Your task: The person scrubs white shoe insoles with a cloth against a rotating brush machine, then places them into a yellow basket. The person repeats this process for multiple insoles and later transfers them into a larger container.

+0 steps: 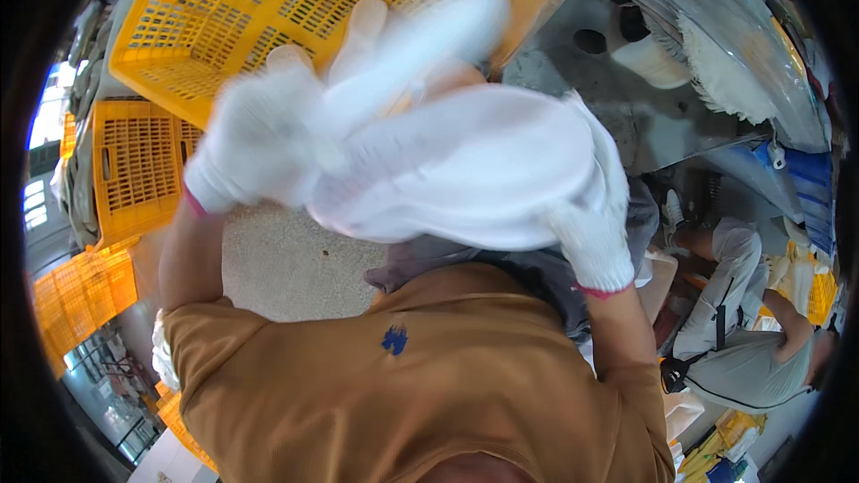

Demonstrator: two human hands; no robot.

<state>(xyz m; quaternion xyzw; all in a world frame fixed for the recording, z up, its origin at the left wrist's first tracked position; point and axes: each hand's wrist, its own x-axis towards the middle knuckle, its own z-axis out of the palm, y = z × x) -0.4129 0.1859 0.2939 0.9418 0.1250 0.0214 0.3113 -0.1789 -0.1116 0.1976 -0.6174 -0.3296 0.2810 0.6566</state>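
Note:
A stack of white shoe soles lies across the space in front of my chest. My right hand, in a white knitted glove, is closed round its right end. My left hand, gloved alike, is at the stack's left end, and motion smears its fingers. From this hand a blurred white sole slants up and to the right, seemingly held in it. Beyond the left hand, other rounded white ends show against a large yellow crate; whether they lie inside it is unclear.
A smaller yellow crate stands at the left, with another yellow crate below it. Clear plastic sheeting and a fluffy white piece lie at the upper right. A co-worker in a grey shirt sits to the right.

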